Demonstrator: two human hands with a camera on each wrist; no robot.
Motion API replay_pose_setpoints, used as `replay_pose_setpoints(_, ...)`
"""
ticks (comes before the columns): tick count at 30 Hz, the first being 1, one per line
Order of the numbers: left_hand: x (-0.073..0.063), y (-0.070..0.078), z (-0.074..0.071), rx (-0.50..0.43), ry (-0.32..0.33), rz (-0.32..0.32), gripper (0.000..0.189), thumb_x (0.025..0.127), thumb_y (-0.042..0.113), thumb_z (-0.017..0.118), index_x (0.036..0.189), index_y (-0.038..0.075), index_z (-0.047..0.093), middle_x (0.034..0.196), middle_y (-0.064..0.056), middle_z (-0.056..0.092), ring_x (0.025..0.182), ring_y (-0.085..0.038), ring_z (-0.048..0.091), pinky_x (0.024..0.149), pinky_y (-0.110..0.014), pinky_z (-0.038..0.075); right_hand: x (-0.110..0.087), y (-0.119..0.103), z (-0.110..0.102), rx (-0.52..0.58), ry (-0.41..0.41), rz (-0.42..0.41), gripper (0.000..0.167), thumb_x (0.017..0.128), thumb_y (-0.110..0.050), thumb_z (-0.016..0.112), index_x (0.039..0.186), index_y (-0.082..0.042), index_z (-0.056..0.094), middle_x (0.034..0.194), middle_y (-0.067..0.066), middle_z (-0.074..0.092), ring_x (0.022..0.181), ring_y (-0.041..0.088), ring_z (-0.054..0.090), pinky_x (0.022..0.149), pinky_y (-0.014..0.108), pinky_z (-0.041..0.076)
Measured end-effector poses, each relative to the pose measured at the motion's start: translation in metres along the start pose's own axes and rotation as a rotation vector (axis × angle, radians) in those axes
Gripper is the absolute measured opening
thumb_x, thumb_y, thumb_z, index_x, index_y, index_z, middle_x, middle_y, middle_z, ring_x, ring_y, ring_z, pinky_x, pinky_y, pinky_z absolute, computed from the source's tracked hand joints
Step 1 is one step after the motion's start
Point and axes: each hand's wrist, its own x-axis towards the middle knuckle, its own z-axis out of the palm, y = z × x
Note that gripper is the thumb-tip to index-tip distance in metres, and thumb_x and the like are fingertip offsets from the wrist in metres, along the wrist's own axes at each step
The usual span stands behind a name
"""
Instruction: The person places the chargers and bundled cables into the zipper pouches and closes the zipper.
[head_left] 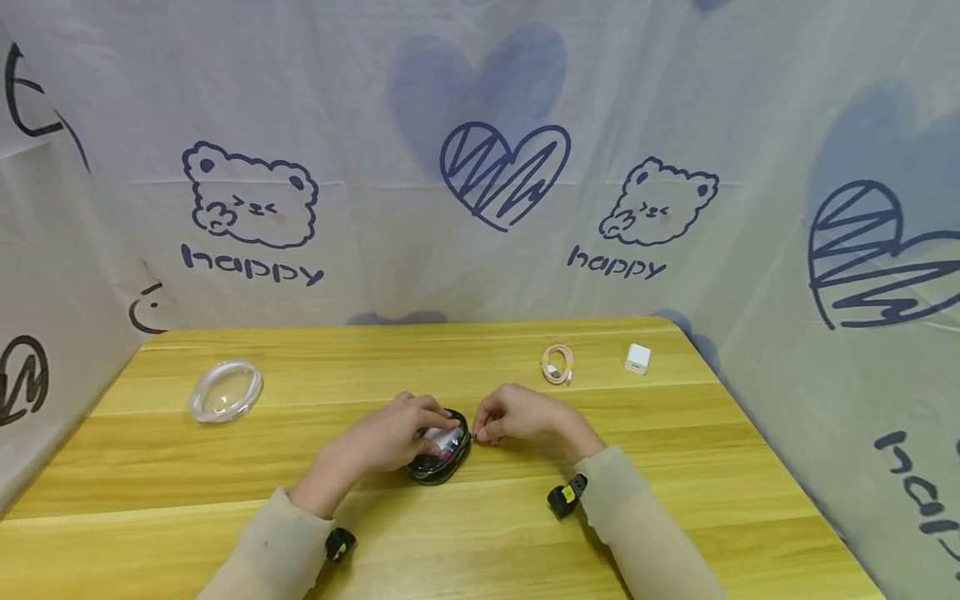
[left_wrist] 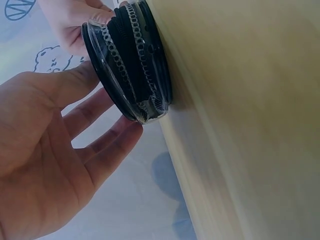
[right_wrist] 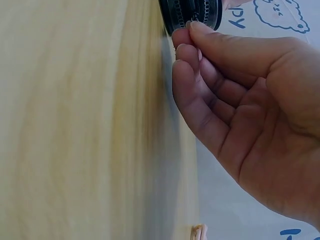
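A small round zip pouch (head_left: 441,450) with clear sides, black edging and a black zip band stands on the table in front of me. Something pale with a bit of red shows inside it. My left hand (head_left: 405,429) grips the pouch, thumb on one face and fingers round the other, as the left wrist view shows. At the pouch's right edge, my right hand (head_left: 517,417) pinches the zipper pull between thumb and forefinger, the pull mostly hidden by the fingertips. In the right wrist view the zip band (right_wrist: 194,10) runs right up to those fingertips.
A clear round pouch with white edging (head_left: 225,392) lies at the left of the wooden table (head_left: 420,550). Towards the back right are a coiled pink cable (head_left: 557,365) and a white charger plug (head_left: 637,358). A printed curtain (head_left: 360,167) hangs behind the table.
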Motion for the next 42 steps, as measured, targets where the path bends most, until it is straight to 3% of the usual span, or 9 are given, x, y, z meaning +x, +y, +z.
replay_pose_setpoints(8,-0.001,-0.003,0.000,-0.010,0.014,0.034,0.041,0.092,0.017,0.079,0.131,0.008,0.073,0.128,-0.008,0.068,0.109,-0.029,0.059,0.091,-0.043,0.056,0.002,-0.001,0.001,-0.005,0.027,0.005,0.008,0.100,-0.009,0.070,0.094,-0.008,0.076,0.080,0.000,0.071,0.069,0.011,0.062,0.064,0.025,0.056)
replay_pose_setpoints(16,-0.002,-0.004,-0.001,-0.039,0.026,0.031,0.039,0.093,0.025,0.080,0.129,0.008,0.074,0.117,-0.007,0.066,0.103,-0.023,0.059,0.084,-0.038,0.054,0.005,-0.006,0.005,-0.061,0.110,0.015,0.012,0.100,-0.009,0.069,0.091,-0.008,0.075,0.076,-0.002,0.068,0.065,0.009,0.060,0.062,0.023,0.052)
replay_pose_setpoints(24,0.002,-0.007,0.002,-0.047,0.043,0.137,0.037,0.094,0.015,0.078,0.129,0.005,0.073,0.133,-0.012,0.063,0.124,-0.031,0.059,0.105,-0.047,0.053,0.011,-0.010,0.010,-0.114,0.210,0.014,0.011,0.101,-0.010,0.069,0.093,-0.007,0.076,0.078,-0.003,0.069,0.067,0.006,0.058,0.062,0.021,0.049)
replay_pose_setpoints(33,0.003,-0.007,0.003,-0.078,0.038,0.122,0.036,0.095,0.012,0.077,0.129,0.002,0.072,0.134,-0.013,0.064,0.124,-0.033,0.060,0.104,-0.048,0.053,0.009,-0.006,0.008,-0.104,0.183,0.001,0.010,0.099,-0.010,0.070,0.092,-0.007,0.077,0.077,-0.001,0.070,0.064,0.006,0.057,0.059,0.020,0.049)
replay_pose_setpoints(42,0.004,-0.002,0.003,-0.041,0.022,0.096,0.037,0.096,0.012,0.075,0.131,-0.001,0.071,0.135,-0.015,0.064,0.124,-0.036,0.062,0.104,-0.049,0.053,0.006,-0.002,0.004,-0.057,0.118,-0.012,0.008,0.099,-0.008,0.071,0.092,-0.007,0.076,0.080,0.001,0.072,0.068,0.009,0.062,0.061,0.022,0.053)
